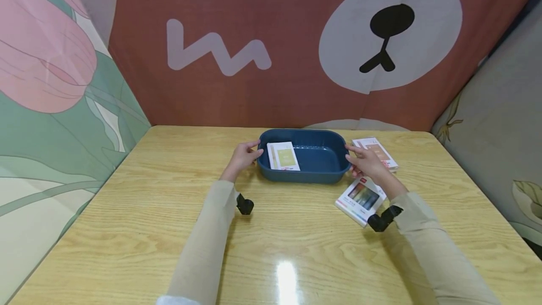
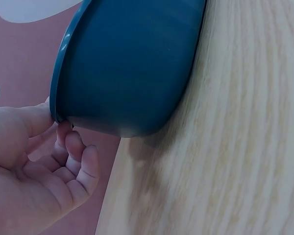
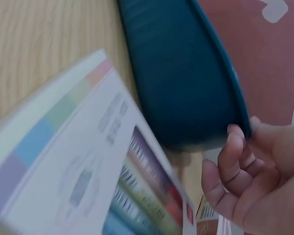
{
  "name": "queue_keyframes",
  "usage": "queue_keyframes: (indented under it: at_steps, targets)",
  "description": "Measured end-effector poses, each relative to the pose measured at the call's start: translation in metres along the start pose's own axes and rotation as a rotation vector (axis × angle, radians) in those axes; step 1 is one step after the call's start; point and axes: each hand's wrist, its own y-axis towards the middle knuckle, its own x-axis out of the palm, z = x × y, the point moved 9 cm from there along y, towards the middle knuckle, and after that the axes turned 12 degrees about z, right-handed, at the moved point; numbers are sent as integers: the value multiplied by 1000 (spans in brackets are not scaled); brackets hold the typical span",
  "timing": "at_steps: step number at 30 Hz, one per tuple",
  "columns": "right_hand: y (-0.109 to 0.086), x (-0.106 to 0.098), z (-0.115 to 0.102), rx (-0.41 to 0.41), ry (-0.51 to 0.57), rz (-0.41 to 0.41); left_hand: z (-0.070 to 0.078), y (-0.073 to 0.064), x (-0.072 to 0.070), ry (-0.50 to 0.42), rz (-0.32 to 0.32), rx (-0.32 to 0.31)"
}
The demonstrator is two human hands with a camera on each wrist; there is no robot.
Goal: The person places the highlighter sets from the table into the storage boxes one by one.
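Pinching the blue basin (image 1: pixel 305 177) at 2 opposite rim ends: left hand (image 1: pixel 243 156) and right hand (image 1: pixel 367 161)

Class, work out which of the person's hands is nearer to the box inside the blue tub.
The left hand: it grips the tub at the end beside the box; the right hand grips the opposite end, farther away.

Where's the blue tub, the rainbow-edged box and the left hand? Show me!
Blue tub (image 1: pixel 303 176), head view: front outer wall.
Rainbow-edged box (image 3: pixel 93 154), right wrist view: white front.
Left hand (image 2: pixel 30 187), left wrist view: palm.
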Motion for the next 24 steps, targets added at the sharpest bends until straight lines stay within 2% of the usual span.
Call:
queue_keyframes:
  at_steps: [5, 10, 15, 18, 24]
  targets:
    - [-2, -12, -1, -56, 34, 56, -3, 0, 1, -43, -9, -24]
    - [-3, -37, -1, -101, -21, 188, -6, 0, 2, -83, -21, -44]
    - [-6, -66, 4, -115, -170, 316, -7, 1, 3, -128, -36, -55]
    - [-10, -81, 7, -143, -297, 388, -5, 0, 2, -136, -49, -61]
    - [-12, -94, 11, -209, -455, 434, -7, 2, 2, -122, -64, -81]
